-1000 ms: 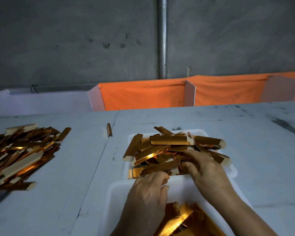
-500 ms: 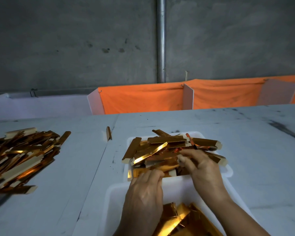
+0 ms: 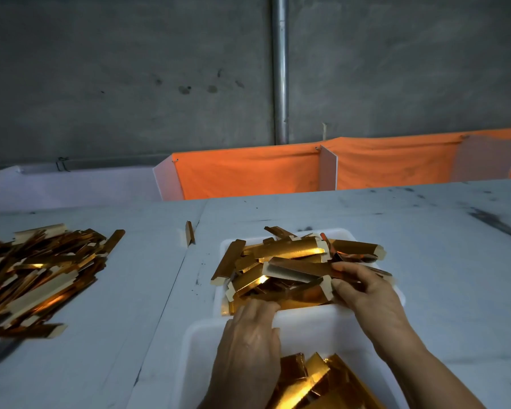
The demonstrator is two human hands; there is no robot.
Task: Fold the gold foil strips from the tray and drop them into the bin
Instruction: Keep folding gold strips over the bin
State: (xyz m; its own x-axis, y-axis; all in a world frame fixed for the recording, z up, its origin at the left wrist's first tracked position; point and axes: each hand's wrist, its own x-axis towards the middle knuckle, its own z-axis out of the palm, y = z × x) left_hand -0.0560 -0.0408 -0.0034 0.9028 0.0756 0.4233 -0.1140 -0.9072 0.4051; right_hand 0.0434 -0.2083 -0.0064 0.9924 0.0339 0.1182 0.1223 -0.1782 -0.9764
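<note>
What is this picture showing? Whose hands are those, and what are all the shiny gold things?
There is no machine here. A person wears a camera on the head, so you look down at their two hands. The right hand pinches one gold foil strip from the pile in the white tray. The left hand reaches into the same pile; its fingertips are hidden. Nearer the person is a white bin with gold pieces inside. Another heap of strips lies on the white table to the left.
</note>
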